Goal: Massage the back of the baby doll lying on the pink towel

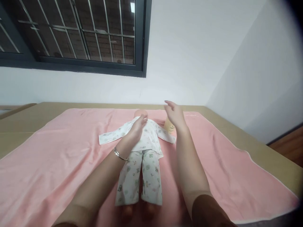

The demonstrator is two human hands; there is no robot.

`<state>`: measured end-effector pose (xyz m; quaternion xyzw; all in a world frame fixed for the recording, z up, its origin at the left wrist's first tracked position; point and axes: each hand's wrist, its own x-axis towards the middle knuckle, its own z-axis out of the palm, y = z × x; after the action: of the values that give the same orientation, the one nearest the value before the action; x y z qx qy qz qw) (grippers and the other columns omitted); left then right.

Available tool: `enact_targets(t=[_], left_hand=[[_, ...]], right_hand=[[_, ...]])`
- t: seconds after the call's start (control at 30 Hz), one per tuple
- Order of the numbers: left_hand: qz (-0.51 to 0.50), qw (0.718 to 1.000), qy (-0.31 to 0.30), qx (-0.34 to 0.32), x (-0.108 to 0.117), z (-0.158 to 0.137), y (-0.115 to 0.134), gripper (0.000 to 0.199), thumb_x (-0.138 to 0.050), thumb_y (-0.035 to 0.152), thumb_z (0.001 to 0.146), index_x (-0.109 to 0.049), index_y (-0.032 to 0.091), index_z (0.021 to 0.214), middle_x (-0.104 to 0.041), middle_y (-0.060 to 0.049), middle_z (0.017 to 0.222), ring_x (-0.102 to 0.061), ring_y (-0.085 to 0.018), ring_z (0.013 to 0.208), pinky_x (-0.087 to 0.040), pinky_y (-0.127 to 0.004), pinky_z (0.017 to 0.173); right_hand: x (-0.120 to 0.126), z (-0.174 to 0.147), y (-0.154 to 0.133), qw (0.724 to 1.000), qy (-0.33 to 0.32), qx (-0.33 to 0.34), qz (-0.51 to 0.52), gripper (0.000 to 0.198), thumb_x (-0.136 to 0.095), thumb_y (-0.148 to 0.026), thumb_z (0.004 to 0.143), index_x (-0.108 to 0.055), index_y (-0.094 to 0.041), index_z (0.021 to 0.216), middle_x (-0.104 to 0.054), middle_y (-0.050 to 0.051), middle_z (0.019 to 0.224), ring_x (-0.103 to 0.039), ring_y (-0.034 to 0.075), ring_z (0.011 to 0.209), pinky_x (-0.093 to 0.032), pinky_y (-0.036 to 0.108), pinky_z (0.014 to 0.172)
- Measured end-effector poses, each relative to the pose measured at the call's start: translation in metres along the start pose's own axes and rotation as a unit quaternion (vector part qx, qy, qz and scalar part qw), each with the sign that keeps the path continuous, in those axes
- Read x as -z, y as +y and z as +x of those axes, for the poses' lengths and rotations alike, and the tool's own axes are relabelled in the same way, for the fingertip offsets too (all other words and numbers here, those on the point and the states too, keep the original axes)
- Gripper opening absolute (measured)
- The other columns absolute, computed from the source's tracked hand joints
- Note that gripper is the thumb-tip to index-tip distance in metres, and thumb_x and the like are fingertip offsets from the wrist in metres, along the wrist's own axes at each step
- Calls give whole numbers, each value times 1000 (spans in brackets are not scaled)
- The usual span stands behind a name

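A baby doll lies on its back in a white printed long-sleeved top [148,135] and matching trousers [151,179]. Only the upper part of its head [140,112] shows above the collar, and its feet [127,211] stick out of the trouser legs. My left hand [137,129], with a silver bracelet at the wrist, is over the doll's chest, fingers stretched out and holding nothing. Raised to the right of the doll is my right hand [174,114], its fingers apart and slightly blurred. Behind it a pale yellow bottle [169,126] is partly hidden, close to the doll's sleeve.
A wrinkled pink blanket [71,151] lies under the doll on a tan surface [21,126]. White walls [189,63] rise at the back and right. A dark-framed window [144,41] with metal bars is at the upper left.
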<state>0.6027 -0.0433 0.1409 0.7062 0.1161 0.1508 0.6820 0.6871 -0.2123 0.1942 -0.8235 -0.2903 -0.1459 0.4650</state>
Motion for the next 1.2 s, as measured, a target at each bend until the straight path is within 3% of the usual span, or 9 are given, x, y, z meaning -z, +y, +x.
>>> enact_targets(t=[0.13,0.3,0.43,0.57,0.73,0.9,1.0,1.1,1.2], left_hand=[[-292,937,-122,149,-25,-14,39,70,-22,61,101,-50,15,146,-55,-23,148,-58,-29,135,-48,-44,109],[-414,884,-99,195,-60,20,49,76,-14,58,102,-36,11,157,-46,-24,156,-51,-27,142,-54,-39,100],[-440,869,-83,210,-83,43,40,81,-15,61,101,-31,7,159,-42,-23,159,-45,-28,147,-55,-36,98],[-460,856,-92,216,-99,48,32,78,-22,61,100,-34,11,159,-47,-23,155,-55,-28,137,-58,-37,92],[-443,866,-100,209,-107,55,20,79,-24,62,101,-38,8,156,-47,-25,154,-59,-28,131,-58,-34,85],[-393,887,-101,219,-104,54,7,70,-22,59,103,-45,11,149,-55,-22,146,-62,-26,126,-56,-33,83],[-332,893,-124,277,-98,43,5,64,-25,55,103,-48,11,143,-62,-23,133,-67,-28,114,-56,-37,83],[-264,893,-150,332,-88,28,10,60,-29,52,103,-52,9,138,-64,-24,127,-69,-30,106,-57,-39,81],[-278,890,-179,315,-72,11,22,63,-30,53,103,-51,7,141,-64,-25,128,-71,-31,104,-57,-41,81]], right_hand=[[41,6,29,996,46,-76,17,58,-46,-28,92,-57,-10,146,-52,13,153,-44,27,146,-31,44,123],[35,10,65,993,-18,-113,32,71,-46,-17,83,-48,-12,154,-45,11,158,-41,25,148,-29,44,124],[27,13,70,991,-44,-120,-37,73,-44,-9,75,-57,-11,147,-53,13,152,-46,26,145,-30,43,124],[23,16,67,991,-53,-106,-66,71,-43,-6,72,-63,-11,141,-55,12,150,-43,26,147,-29,43,124],[19,18,65,989,-48,-116,-79,69,-42,-6,73,-64,-7,138,-55,15,149,-42,24,147,-29,39,124],[17,18,67,990,-37,-115,-68,67,-43,-8,72,-67,-8,134,-57,13,147,-45,23,146,-30,38,124],[16,18,69,991,-33,-107,-73,66,-44,-9,71,-68,-7,133,-61,13,143,-45,23,145,-27,39,125],[15,18,71,991,-30,-94,-91,67,-43,-11,72,-66,-5,135,-61,15,144,-45,23,146,-27,37,125],[14,18,66,988,-43,-93,-112,67,-43,-11,74,-64,-4,137,-55,16,149,-43,25,147,-28,38,125]])
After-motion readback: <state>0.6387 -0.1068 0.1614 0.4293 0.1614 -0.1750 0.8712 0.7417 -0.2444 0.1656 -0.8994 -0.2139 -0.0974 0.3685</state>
